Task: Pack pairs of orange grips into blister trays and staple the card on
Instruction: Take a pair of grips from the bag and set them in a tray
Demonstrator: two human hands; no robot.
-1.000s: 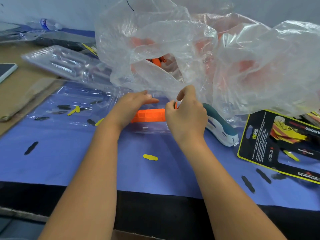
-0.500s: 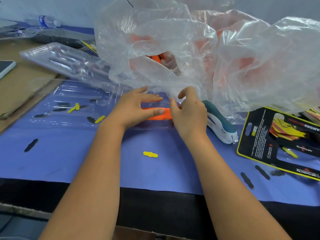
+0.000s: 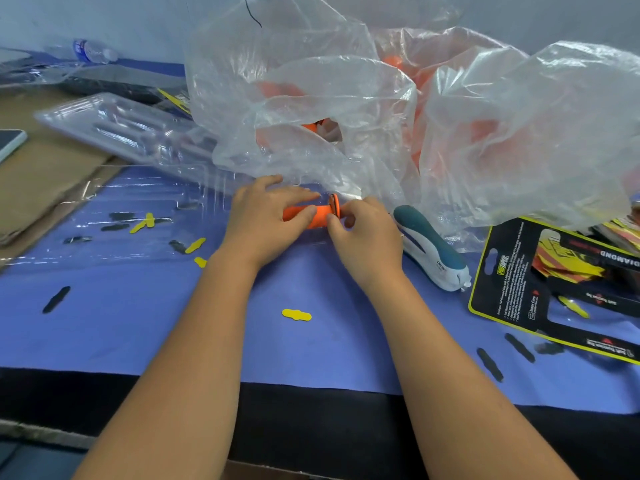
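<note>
Blue-matted bench, grip bag kept w/in reach.
Orange grip pinched by left hand & right hand, seated into blister tray.

We look down on a desk covered in blue-violet sheeting, its near edge dark. Behind it rises a plain pale grey-blue wall. Soft, even light falls across the surface.

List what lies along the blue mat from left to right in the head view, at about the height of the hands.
clear blister tray → left hand → orange grip → right hand → stapler → printed card
</note>
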